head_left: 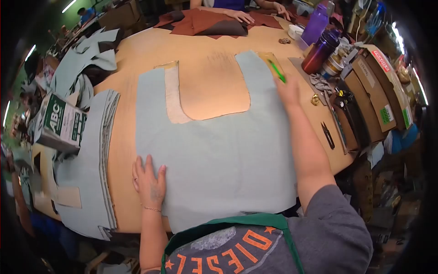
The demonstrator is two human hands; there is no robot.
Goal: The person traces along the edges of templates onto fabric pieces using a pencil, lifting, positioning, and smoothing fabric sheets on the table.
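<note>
A pale blue-grey piece of cloth point(219, 160) with a deep U-shaped cutout lies flat on the table in front of me. My left hand point(149, 185) rests at its left edge, fingers spread. At the upper right, my right hand point(288, 91) is closed around a green pen point(277, 71) beside the cloth's right arm. A whitish strip point(173, 93) shows along the left inside edge of the cutout, apparently from a layer underneath. Another tan edge point(269, 58) shows by the pen tip.
On the left, a stack of cut cloth point(93, 169) bears a green-and-white ABC container point(61, 122). Thread snips point(327, 135), bottles point(321, 51) and cardboard boxes point(372, 86) stand or lie on the right. Across the table point(137, 50), another person's hand point(240, 16) rests on reddish-brown material point(200, 23).
</note>
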